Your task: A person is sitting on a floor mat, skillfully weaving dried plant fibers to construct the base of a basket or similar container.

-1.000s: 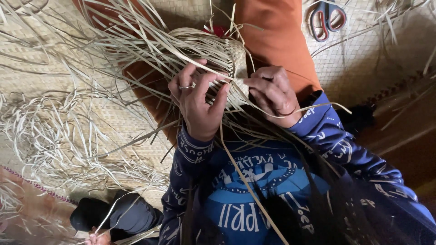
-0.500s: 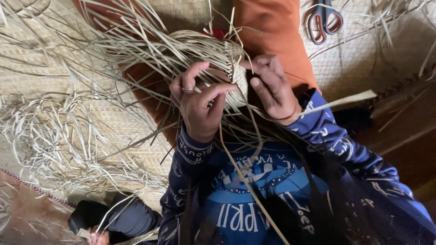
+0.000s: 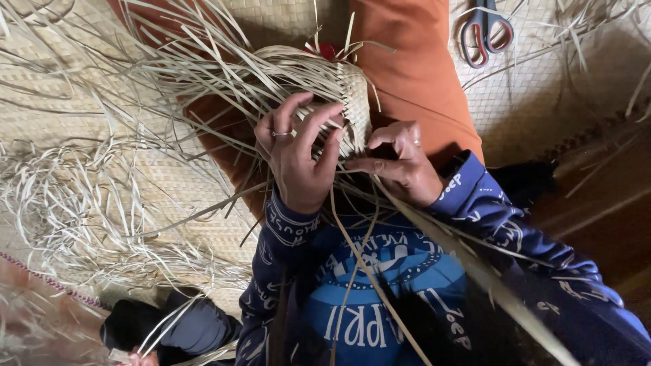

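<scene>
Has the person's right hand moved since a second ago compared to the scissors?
Yes. The right hand has slid a little toward the left hand along the woven straw piece, away from the scissors lying on the mat.

Dry, matt straw strips (image 3: pixel 203 74) form the rough woven basket (image 3: pixel 352 102); the woven mat (image 3: pixel 536 102) looks coarse. Upper right, scissors (image 3: pixel 485 30) show metal blades, glossy red plastic handles.
</scene>
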